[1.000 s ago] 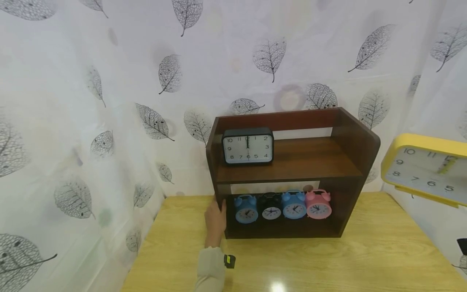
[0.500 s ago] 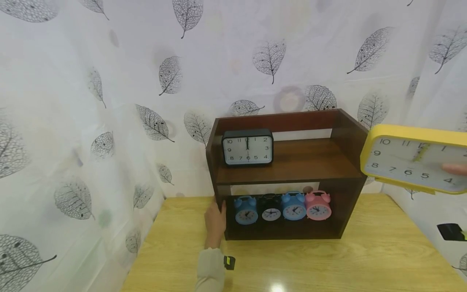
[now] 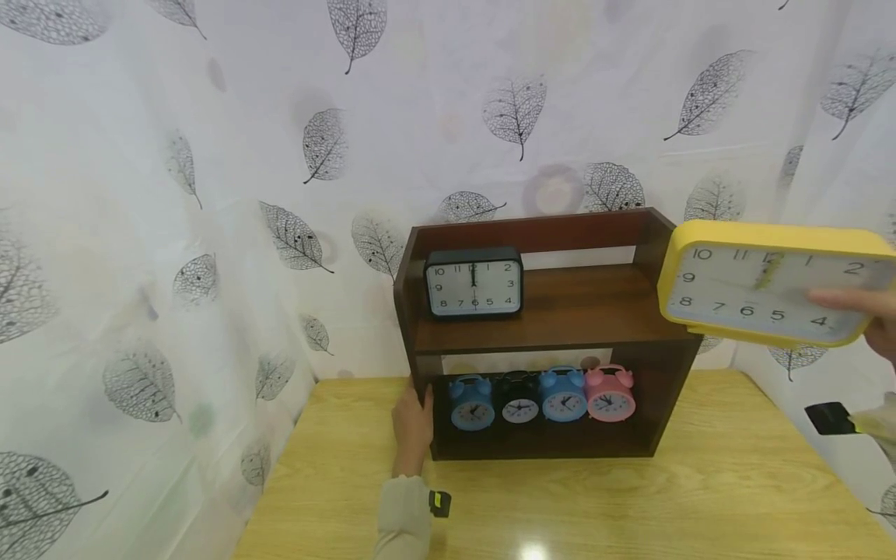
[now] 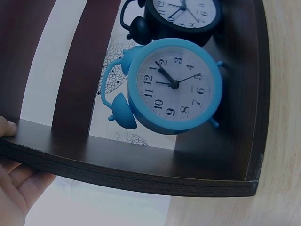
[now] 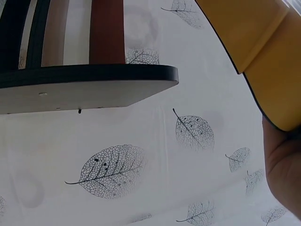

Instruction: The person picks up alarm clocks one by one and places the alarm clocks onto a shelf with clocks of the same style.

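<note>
At the right of the head view, my right hand holds a yellow rectangular clock in the air, a finger lying across its face. The clock overlaps the right side of a dark brown two-level shelf in that view. My left hand grips the shelf's left side panel; the left wrist view has the thumb on the inner side and fingers beneath. A black rectangular clock stands upright on the upper level, at the left. The right wrist view catches the yellow clock's back.
Twin-bell alarm clocks line the lower level: a blue one, a black one, another blue one and a pink one. The shelf stands on a light wooden table. Behind hangs a leaf-print curtain.
My right hand has come into view from the right, bringing the yellow clock leftward and slightly up toward the shelf. My left hand stays on the side panel.
</note>
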`<state>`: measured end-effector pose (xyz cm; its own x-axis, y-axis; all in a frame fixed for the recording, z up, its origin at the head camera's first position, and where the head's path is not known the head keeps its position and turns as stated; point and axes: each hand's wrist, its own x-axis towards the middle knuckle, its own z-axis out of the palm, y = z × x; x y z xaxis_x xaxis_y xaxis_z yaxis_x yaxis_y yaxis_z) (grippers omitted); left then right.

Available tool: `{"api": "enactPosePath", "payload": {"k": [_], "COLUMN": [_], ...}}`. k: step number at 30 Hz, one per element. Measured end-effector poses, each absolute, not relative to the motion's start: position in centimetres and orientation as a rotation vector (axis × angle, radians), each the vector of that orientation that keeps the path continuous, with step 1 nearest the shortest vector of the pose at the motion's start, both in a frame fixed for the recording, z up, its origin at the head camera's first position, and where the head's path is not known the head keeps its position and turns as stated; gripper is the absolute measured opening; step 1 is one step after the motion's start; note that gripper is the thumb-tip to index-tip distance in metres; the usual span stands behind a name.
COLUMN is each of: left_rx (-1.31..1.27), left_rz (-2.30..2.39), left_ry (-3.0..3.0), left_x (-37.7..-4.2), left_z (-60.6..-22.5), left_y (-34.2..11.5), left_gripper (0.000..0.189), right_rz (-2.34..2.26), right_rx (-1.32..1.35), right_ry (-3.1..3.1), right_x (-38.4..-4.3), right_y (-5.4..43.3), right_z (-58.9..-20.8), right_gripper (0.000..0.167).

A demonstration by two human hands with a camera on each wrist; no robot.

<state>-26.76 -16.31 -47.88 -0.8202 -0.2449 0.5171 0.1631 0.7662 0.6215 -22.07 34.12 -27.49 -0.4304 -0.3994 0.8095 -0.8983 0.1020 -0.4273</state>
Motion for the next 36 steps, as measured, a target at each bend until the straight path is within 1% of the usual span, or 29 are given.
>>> {"api": "enactPosePath", "payload": {"k": [1,2,5,10,14,18,27,31,34,36], "left_rx": [0.061,0.061,0.067,0.067,0.068,0.071,0.074,0.081,0.087,0.083], "left_rz": [-0.908,-0.911,-0.913,-0.901,-0.901,-0.916,-0.918,-0.924,-0.936,-0.939], "left_ry": [-2.368,-2.368,-2.374,-2.377,-2.381,-2.385,-2.39,-2.397,-2.401,-2.399], "left_x": [-26.7,-26.7,-26.8,-26.9,-26.9,-26.9,-26.8,-26.9,-26.8,-26.9], "left_z": [-47.8,-47.8,-47.8,-47.8,-47.8,-47.8,-47.9,-48.0,-48.0,-48.1], "left_y": [-16.3,-16.3,-16.3,-16.3,-16.3,-16.4,-16.4,-16.4,-16.4,-16.4], "left_gripper": [0.036,0.036,0.037,0.036,0.036,0.036,0.035,0.035,0.035,0.035], "right_rz": [1.448,1.562,1.841,1.826,1.948,2.023,2.015,2.021,2.006,2.017], "right_rx": [1.258,1.193,1.054,1.051,1.05,1.099,1.221,1.171,1.081,1.082], "right_ry": [-1.842,-1.823,-1.726,-1.762,-1.739,-1.725,-1.782,-1.805,-1.843,-1.858], "right_x": [-22.5,-22.8,-23.6,-24.0,-24.1,-24.5,-26.0,-26.4,-26.5,-26.7], "right_y": [33.6,33.2,32.3,31.1,30.3,29.4,27.4,26.3,25.6,25.3], "right_z": [-27.1,-27.0,-25.9,-25.1,-24.7,-24.5,-24.3,-24.3,-24.3,-24.3], "right_gripper": [0.035,0.036,0.051,0.053,0.053,0.054,0.054,0.053,0.052,0.052]}}
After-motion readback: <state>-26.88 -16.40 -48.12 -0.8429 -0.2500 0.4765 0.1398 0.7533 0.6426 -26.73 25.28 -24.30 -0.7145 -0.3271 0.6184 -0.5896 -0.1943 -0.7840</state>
